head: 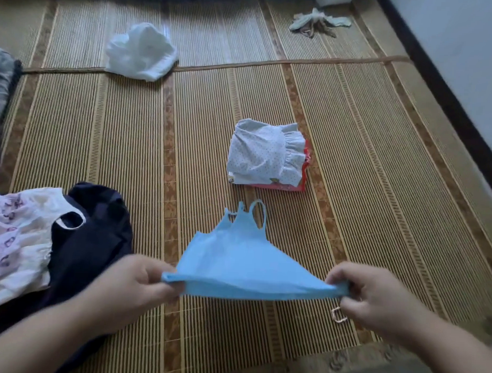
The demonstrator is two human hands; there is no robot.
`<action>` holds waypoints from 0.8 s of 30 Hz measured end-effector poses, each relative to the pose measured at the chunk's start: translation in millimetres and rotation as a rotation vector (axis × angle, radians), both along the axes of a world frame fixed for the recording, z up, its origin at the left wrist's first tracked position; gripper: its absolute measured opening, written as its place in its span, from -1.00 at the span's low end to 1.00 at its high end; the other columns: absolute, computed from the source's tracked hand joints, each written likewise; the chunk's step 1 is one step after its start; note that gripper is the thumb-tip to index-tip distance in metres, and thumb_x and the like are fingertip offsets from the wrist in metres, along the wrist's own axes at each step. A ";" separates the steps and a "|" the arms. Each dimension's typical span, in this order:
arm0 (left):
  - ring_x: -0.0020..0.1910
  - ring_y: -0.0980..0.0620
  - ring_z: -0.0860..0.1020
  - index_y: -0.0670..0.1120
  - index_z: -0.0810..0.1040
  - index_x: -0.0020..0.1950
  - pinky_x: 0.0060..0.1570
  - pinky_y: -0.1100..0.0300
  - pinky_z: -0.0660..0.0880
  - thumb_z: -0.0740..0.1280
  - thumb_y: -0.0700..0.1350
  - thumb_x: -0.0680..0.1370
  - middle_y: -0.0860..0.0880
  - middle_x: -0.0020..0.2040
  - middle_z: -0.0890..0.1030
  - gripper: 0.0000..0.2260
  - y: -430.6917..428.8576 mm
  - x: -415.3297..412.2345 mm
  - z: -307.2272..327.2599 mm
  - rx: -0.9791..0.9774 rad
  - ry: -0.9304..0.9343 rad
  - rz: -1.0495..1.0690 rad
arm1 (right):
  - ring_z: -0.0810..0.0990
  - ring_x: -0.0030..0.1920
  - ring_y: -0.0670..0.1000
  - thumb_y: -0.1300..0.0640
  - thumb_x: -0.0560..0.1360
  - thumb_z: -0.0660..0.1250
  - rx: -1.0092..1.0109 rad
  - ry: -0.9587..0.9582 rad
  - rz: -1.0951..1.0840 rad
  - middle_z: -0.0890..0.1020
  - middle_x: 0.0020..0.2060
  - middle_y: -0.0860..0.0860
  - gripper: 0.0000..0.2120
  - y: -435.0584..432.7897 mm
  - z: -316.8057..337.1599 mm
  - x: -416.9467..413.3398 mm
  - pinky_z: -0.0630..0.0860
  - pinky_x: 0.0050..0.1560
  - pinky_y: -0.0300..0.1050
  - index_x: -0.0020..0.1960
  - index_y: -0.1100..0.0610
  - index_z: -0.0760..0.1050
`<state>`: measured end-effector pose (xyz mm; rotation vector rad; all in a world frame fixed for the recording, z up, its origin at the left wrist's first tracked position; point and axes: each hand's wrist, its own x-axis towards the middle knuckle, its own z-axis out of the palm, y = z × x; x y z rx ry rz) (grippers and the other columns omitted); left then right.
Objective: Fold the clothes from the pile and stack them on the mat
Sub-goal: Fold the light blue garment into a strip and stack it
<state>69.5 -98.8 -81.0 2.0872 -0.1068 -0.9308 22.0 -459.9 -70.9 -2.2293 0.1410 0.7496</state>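
**Trainee:** Where is the item in work, and how is it held?

**Instructor:** The light blue strap top [236, 258] is stretched between both hands near the near edge of the mat [379, 163]. The left hand [141, 280] pinches the left end of the hem between thumb and curled fingers. The right hand [375, 297] pinches the right end the same way. The hem is raised and taut. The body slopes away from the person, and the straps [258, 212] appear to rest on the mat at the far end.

**Trainee:** How will the fabric handle?

**Instructor:** Judging from its drape, it is thin, light and soft, with some stretch. It has no stiffness, so any unsupported part will sag or bunch. The narrow straps are likely to twist or stray outside the fold.

**Trainee:** Where should the person take hold?

**Instructor:** For laying the top flat, at the hem corners, as now. For the fold itself, at the side edges or the hem. The straps alone should not be used, as they would probably stretch.

**Trainee:** Where does the top go afterwards?

**Instructor:** The folded stack [265, 156], topped by a dotted white piece, lies on the mat just beyond the straps. The pile lies at near left: a pale floral garment [14, 234] over a dark navy garment [92, 236]. A crumpled white garment [140, 51] lies well apart at far left.
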 end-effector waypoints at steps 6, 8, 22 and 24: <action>-0.28 0.14 0.56 -0.03 0.66 -0.20 -0.13 0.06 0.55 0.36 0.14 0.41 -0.03 -0.23 0.68 -0.75 -8.9 -53.0 -45.6 0.149 0.321 -0.168 | 0.53 -0.35 -0.20 0.19 0.35 0.31 -0.196 0.260 0.115 0.60 -0.32 -0.29 -0.79 2.9 -51.5 -51.9 0.48 -0.25 -0.28 -0.24 -0.14 0.51; -0.32 0.19 0.54 -0.05 0.64 -0.20 -0.22 0.16 0.50 0.35 0.11 0.45 0.02 -0.28 0.66 -0.76 -11.4 -59.3 -53.2 0.160 0.351 -0.199 | 0.53 -0.37 -0.18 0.17 0.37 0.30 -0.200 0.304 0.091 0.62 -0.33 -0.24 -0.82 3.1 -58.1 -58.5 0.49 -0.25 -0.22 -0.24 -0.13 0.53; -0.17 -0.06 0.65 -0.10 0.58 0.17 -0.19 0.02 0.60 0.26 -0.01 0.60 -0.06 -0.04 0.66 -0.76 -45.7 66.5 -100.9 0.180 -0.037 0.263 | 0.67 -0.14 0.02 0.02 0.52 0.29 -0.053 -0.055 -0.530 0.65 -0.06 0.00 -0.72 9.6 -123.4 57.2 0.60 -0.01 0.01 0.20 0.07 0.50; -0.21 0.02 0.62 0.01 0.37 0.44 -0.33 0.11 0.56 0.30 -0.01 0.59 -0.05 0.19 0.57 -0.58 -50.2 74.3 -115.1 0.200 -0.065 0.305 | 0.62 -0.06 0.01 -0.06 0.51 0.28 -0.216 -0.064 -0.543 0.60 0.01 -0.03 -0.58 11.7 -134.2 64.7 0.56 0.01 -0.01 0.34 0.02 0.41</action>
